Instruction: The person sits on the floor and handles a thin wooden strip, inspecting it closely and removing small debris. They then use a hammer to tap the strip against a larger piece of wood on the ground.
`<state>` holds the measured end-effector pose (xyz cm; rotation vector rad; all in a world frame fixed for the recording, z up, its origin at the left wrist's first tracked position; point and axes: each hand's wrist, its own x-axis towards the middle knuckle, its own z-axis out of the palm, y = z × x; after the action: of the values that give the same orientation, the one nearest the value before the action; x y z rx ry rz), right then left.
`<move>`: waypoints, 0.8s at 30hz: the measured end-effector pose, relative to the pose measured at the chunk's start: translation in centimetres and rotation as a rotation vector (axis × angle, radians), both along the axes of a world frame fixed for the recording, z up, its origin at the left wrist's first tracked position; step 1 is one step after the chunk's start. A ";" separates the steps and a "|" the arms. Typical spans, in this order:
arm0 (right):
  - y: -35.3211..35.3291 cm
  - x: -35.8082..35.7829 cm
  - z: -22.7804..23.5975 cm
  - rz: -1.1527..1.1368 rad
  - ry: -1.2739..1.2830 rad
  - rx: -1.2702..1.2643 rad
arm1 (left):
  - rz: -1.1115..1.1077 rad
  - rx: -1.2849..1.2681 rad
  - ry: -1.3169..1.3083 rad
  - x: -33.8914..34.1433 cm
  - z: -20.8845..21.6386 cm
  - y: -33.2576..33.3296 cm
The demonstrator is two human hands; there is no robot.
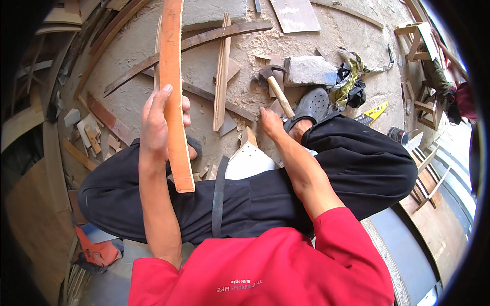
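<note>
My left hand (157, 122) is closed around a long orange-brown wooden board (175, 127), thumb on its face and fingertips at its right edge. The board runs from the top of the view down to my lap. My right hand (270, 122) is low over the ground beside my clog (314, 104), its fingers closed. What they hold, if anything, is hidden. Close to that hand, a claw hammer (279, 93) with a pale wooden handle leans by the clog. A dark wooden strip (222, 102) ends near my fingertips. Past the board, a curved dark strip (224, 32) crosses a pale grooved batten (221, 76).
A rough stone block (311, 70) lies ahead, with a crumpled gold and black wrapper (352, 76) beside it. A yellow handsaw (375, 113) and a can (398, 135) are at right. Wood offcuts (89, 133) litter the left. Another person's sleeve (465, 102) shows far right.
</note>
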<state>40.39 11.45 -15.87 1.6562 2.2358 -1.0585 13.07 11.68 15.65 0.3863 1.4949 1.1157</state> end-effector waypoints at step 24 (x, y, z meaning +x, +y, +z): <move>-1.1 3.5 0.8 0.162 -0.065 0.051 | -0.091 -0.011 0.027 1.3 -0.2 0.9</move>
<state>43.87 10.40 -15.08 1.4760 2.3264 -0.9036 14.42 12.59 15.43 0.4584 1.4921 1.0335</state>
